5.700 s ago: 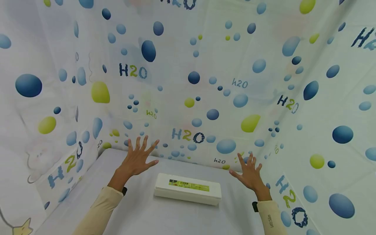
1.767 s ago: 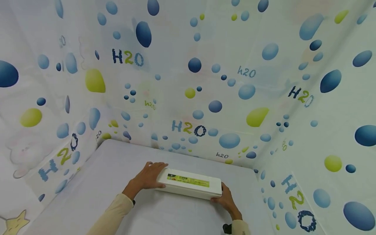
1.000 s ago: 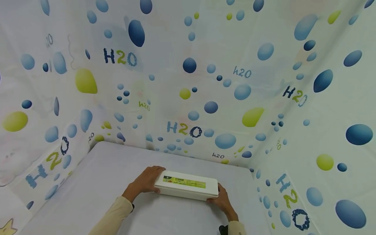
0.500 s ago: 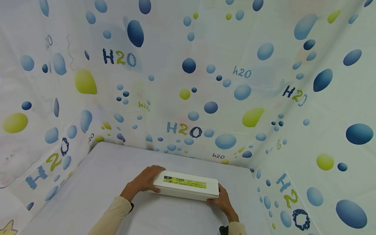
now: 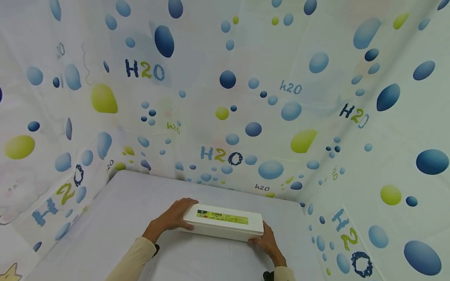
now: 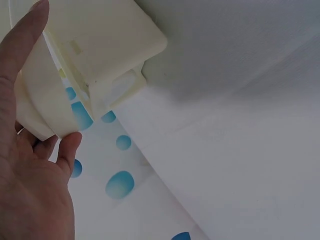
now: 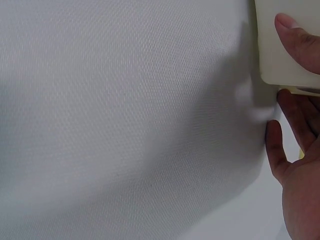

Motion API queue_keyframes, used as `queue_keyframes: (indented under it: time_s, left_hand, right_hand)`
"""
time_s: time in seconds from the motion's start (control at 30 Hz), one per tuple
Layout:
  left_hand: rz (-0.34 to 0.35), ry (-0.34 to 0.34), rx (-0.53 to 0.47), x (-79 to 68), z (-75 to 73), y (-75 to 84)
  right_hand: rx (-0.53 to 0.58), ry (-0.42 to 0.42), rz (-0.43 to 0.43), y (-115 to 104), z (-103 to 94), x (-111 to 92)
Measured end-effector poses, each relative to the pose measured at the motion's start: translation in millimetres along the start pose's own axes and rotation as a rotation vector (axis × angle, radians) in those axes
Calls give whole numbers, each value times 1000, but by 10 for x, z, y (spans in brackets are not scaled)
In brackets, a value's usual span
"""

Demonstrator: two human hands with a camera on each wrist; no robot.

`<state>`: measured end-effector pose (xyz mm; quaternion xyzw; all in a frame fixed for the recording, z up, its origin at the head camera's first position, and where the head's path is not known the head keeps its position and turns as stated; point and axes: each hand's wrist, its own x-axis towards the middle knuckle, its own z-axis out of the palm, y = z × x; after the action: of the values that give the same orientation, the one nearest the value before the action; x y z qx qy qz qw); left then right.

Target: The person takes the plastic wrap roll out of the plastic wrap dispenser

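Observation:
A long white box (image 5: 222, 230) with a lid and a yellow-green label (image 5: 222, 217) lies crosswise in the head view, held between my two hands. My left hand (image 5: 172, 216) grips its left end, thumb along the front side and the other fingers toward the back. At the other end my right hand (image 5: 266, 239) holds it, with the thumb on the front side. The left wrist view shows the box's end (image 6: 115, 35) between the spread left thumb and fingers. Whether the box touches the table or is slightly raised I cannot tell.
The box is over a table with a white cloth (image 5: 197, 261). Behind and on both sides hangs a white curtain (image 5: 197, 58) printed with blue and green dots and "H2O" lettering. Dark bands (image 5: 268, 275) sit at both wrists.
Earlier both hands were spread wide, apart from the box. They have since come in and taken hold of its two ends. Over the last second almost nothing has moved.

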<state>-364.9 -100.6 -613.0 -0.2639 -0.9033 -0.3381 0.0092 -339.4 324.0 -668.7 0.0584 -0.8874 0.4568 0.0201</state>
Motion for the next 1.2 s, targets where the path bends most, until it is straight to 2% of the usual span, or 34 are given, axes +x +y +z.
queue_keyframes:
  time_s: [0.17, 0.33, 0.57, 0.93, 1.2]
  left_hand:
    - [-21, 9, -41, -31, -11, 11]
    - [-17, 47, -43, -77, -46, 36]
    - [-39, 118, -13, -169, -145, 62]
    - [-7, 254, 68, -311, -227, 52]
    - [-81, 255, 49, -420, -258, 27]
  right_hand:
    - [-8, -9, 8, -25, -14, -11]
    - [-18, -13, 40, -35, -26, -23]
    - [15, -17, 35, 10, -18, -17]
    - [5, -12, 25, 28, -16, 4]
    - [20, -15, 22, 7, -14, -19]
